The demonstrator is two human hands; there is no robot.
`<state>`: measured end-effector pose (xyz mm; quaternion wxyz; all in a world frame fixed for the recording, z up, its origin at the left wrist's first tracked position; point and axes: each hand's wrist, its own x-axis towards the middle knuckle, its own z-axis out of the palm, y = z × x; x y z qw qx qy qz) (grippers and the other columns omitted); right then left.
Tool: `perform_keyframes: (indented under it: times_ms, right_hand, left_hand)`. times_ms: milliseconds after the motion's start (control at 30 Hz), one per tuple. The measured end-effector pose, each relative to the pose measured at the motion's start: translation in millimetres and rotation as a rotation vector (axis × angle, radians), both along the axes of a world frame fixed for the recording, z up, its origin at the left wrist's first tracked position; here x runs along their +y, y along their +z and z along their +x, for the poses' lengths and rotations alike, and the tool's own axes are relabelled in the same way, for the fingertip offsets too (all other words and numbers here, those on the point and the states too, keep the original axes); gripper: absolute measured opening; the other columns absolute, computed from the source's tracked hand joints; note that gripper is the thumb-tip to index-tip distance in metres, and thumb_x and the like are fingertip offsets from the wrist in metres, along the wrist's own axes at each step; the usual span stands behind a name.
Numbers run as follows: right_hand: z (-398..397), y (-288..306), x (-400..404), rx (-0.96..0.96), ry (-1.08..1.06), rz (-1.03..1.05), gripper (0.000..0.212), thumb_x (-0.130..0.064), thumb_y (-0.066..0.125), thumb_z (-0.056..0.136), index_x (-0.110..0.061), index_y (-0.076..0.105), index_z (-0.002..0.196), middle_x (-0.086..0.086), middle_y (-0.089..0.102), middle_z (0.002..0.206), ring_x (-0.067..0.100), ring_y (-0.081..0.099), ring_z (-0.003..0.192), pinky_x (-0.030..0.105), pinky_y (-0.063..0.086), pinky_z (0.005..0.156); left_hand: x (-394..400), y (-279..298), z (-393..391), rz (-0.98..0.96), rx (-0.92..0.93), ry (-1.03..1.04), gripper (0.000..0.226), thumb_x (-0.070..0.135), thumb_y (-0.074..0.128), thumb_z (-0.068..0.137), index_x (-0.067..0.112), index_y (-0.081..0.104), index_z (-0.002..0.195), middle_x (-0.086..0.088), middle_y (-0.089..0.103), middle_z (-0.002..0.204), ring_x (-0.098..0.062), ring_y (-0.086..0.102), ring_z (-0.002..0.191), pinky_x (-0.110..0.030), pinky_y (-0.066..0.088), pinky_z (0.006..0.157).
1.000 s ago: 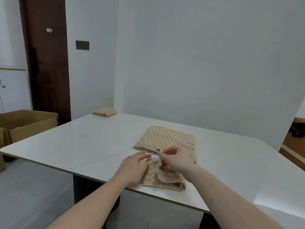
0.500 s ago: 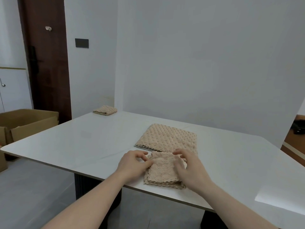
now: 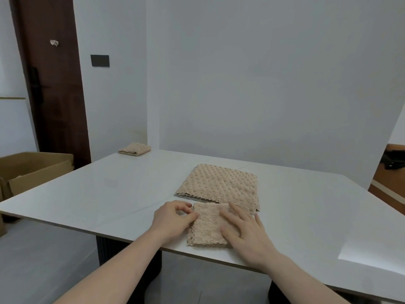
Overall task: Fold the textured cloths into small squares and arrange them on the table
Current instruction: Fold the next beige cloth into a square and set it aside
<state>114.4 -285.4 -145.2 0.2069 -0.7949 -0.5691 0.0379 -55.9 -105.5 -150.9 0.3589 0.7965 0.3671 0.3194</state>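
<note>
A small folded beige textured cloth (image 3: 205,229) lies near the front edge of the white table (image 3: 105,194). My right hand (image 3: 245,233) presses flat on its right half with straight fingers. My left hand (image 3: 173,218) pinches the cloth's upper left edge with thumb and fingertips. Just behind lies a larger stack of beige textured cloths (image 3: 221,185), flat and touching the small one's far edge. A third cloth (image 3: 134,149), folded small, sits at the table's far left corner.
A white wall panel stands along the table's far side. An open cardboard box (image 3: 32,170) stands on the floor at the left, before a dark wooden door (image 3: 50,84). A dark object (image 3: 394,161) lies on a wooden surface at the right.
My right hand let go of the folded layer and came down flat on the small cloth. The cloth went from bunched to a flat square. My left hand shifted to its left edge.
</note>
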Motion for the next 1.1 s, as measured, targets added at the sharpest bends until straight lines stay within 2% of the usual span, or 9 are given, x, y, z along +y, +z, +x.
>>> perform_keyframes:
  times_ms: [67,133,200,267,400,600,967,1033,1100]
  right_hand:
    - [-1.2,-4.0,1.6,-0.035,-0.019,-0.037,0.064,-0.065,0.026,0.101,-0.044,0.016,0.161,-0.022,-0.002,0.169,0.003,-0.005,0.157,0.046,-0.010,0.127]
    - [-2.8,-6.6,3.6,-0.066,-0.026,-0.111,0.067,-0.065,0.020,0.102,-0.040,0.006,0.163,-0.021,-0.008,0.169,0.005,-0.008,0.157,0.049,-0.013,0.127]
    - [-3.9,-6.0,5.0,-0.062,-0.035,-0.154,0.068,-0.064,0.017,0.102,-0.039,0.000,0.163,-0.021,-0.011,0.169,0.008,-0.008,0.157,0.051,-0.013,0.126]
    - [-4.4,-5.1,5.9,-0.056,-0.035,-0.169,0.069,-0.065,0.016,0.101,-0.039,-0.002,0.163,-0.021,-0.013,0.168,0.008,-0.009,0.157,0.052,-0.012,0.126]
    - [-2.8,-6.1,6.4,-0.051,-0.036,-0.188,0.071,-0.066,0.015,0.101,-0.038,-0.004,0.163,-0.021,-0.014,0.168,0.008,-0.009,0.157,0.053,-0.011,0.126]
    - [-8.0,-4.6,6.5,-0.042,-0.126,-0.194,0.081,-0.069,0.016,0.098,-0.028,-0.004,0.164,-0.015,-0.009,0.170,0.011,-0.006,0.158,0.053,-0.012,0.126]
    - [-16.2,-2.5,3.3,-0.021,-0.258,-0.171,0.095,-0.076,0.014,0.089,-0.021,0.001,0.165,-0.009,0.001,0.172,0.016,-0.002,0.159,0.058,-0.010,0.124]
    - [-17.3,-3.4,1.4,-0.010,-0.283,-0.137,0.097,-0.077,0.016,0.089,-0.018,0.006,0.165,-0.006,0.005,0.172,0.018,0.001,0.159,0.058,-0.007,0.125]
    - [-17.4,-4.1,-1.6,0.028,-0.300,-0.068,0.096,-0.076,0.019,0.088,-0.018,0.009,0.164,-0.004,0.013,0.172,0.018,0.005,0.159,0.056,-0.003,0.126]
  left_hand:
    - [-3.2,0.2,-0.2,0.012,-0.061,0.044,0.015,0.044,0.079,0.078,0.032,0.071,0.074,0.026,0.065,0.115,-0.007,0.059,0.118,-0.036,0.043,0.104]
    - [-8.6,-2.2,-3.3,0.176,-0.051,0.000,0.017,0.043,0.070,0.085,0.038,0.062,0.100,0.021,0.051,0.136,-0.006,0.045,0.134,-0.034,0.034,0.112]
    - [-14.2,-4.2,-6.7,0.330,0.084,-0.188,0.045,0.050,0.055,0.095,0.047,0.043,0.139,0.025,0.022,0.159,-0.001,0.015,0.148,-0.032,0.016,0.120]
    - [-16.2,-2.5,-6.4,0.370,0.275,-0.313,0.056,0.058,0.038,0.102,0.051,0.022,0.155,0.034,0.001,0.163,0.002,-0.008,0.152,-0.035,0.002,0.125]
    - [-20.3,1.7,-2.9,0.345,0.543,-0.347,0.060,0.064,0.023,0.103,0.047,0.014,0.160,0.030,-0.004,0.165,0.000,-0.015,0.153,-0.039,-0.006,0.127]
    - [-19.1,2.6,0.9,0.326,0.707,-0.343,0.069,0.063,0.018,0.102,0.038,-0.005,0.162,0.023,-0.014,0.167,-0.005,-0.011,0.155,-0.042,-0.010,0.127]
    - [-24.8,5.6,8.0,0.212,0.712,-0.214,0.087,0.062,0.024,0.093,0.022,-0.009,0.163,0.007,-0.017,0.169,-0.013,-0.016,0.156,-0.044,-0.009,0.127]
    - [-27.0,4.5,7.1,0.197,0.650,-0.169,0.086,0.058,0.029,0.095,0.019,-0.006,0.163,0.004,-0.014,0.170,-0.014,-0.013,0.157,-0.042,-0.006,0.128]
    - [-28.3,6.0,3.7,0.166,0.493,-0.115,0.081,0.051,0.037,0.097,0.020,0.003,0.164,0.002,-0.001,0.172,-0.015,-0.002,0.158,-0.040,0.003,0.128]
